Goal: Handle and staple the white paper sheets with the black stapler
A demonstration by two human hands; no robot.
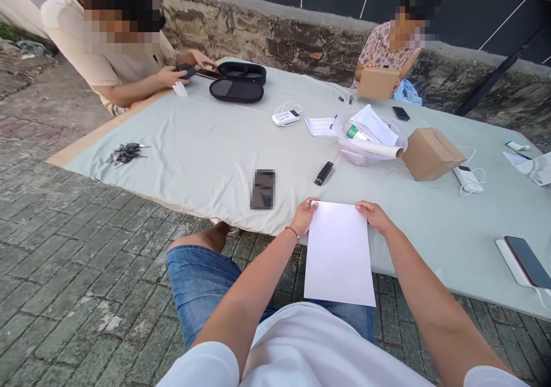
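Note:
A blank white sheet of paper [339, 255] stretches between my two hands, its far edge over the table and its near part above my lap. My left hand [306, 215] pinches the far left corner, thumb on top. At the far right corner, my right hand [373, 216] grips the same sheet between thumb and fingers. Just beyond the paper lies a black stapler [323, 173]. To the left of it rests a dark, pixelated flat object [262, 189], close to the table's front edge.
The cloth-covered table [193, 157] bears keys [124, 154], an open black case [237, 82], a plastic basin [365, 156] with papers, a cardboard box [434, 153], a power strip [286, 117] and a phone [528, 260]. Two people sit opposite, one holding a cardboard piece [377, 84].

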